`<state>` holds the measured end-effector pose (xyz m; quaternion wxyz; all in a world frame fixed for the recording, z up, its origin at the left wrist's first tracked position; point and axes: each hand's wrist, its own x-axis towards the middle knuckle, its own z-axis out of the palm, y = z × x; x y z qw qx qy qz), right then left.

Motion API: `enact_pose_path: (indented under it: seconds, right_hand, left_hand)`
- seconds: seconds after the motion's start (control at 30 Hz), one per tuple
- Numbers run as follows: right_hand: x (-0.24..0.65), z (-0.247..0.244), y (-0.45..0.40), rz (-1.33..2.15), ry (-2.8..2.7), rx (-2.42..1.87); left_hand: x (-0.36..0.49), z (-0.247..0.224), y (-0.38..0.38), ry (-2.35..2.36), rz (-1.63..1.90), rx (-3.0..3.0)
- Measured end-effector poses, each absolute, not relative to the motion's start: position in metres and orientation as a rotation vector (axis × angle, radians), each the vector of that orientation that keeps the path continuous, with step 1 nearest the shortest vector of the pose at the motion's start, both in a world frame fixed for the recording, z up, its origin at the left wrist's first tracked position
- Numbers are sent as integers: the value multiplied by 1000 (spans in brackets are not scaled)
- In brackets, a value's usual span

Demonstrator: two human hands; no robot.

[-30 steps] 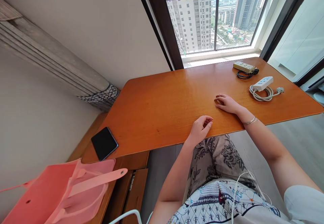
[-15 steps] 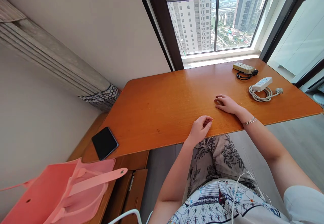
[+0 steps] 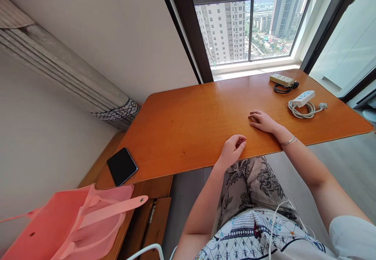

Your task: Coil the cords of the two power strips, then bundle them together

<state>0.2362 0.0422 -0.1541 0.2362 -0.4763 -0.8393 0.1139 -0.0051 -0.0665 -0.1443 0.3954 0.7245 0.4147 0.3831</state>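
Both my hands rest on the orange-brown wooden table [image 3: 176, 126] near its front edge. My left hand [image 3: 233, 150] lies on its side with loosely bent fingers, a gap between thumb and fingers, and nothing in it. A little further in and to the right, my right hand [image 3: 262, 121] rests palm down, fingers apart, also holding nothing. Nearest to it on the right is a white power strip [image 3: 304, 98] with its pale cable coiled beside it. Behind that lies a beige-gold power strip [image 3: 281, 80] with a black cord.
A dark-screened tablet or phone [image 3: 122, 166] lies at the table's left end. Beside it, a pink open bag or case [image 3: 67, 220] with a strap stands at the lower left. A window [image 3: 249, 28] is behind the table, and a tied curtain [image 3: 73, 71] hangs on the left.
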Motion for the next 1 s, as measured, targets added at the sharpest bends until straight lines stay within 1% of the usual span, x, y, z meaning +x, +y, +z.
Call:
enact_pose_path:
  seconds: [1.0]
  right_hand:
    - [237, -154, 42, 300, -2309, -1313]
  left_hand:
    - [-5, -145, -67, 1059, 966, 1848]
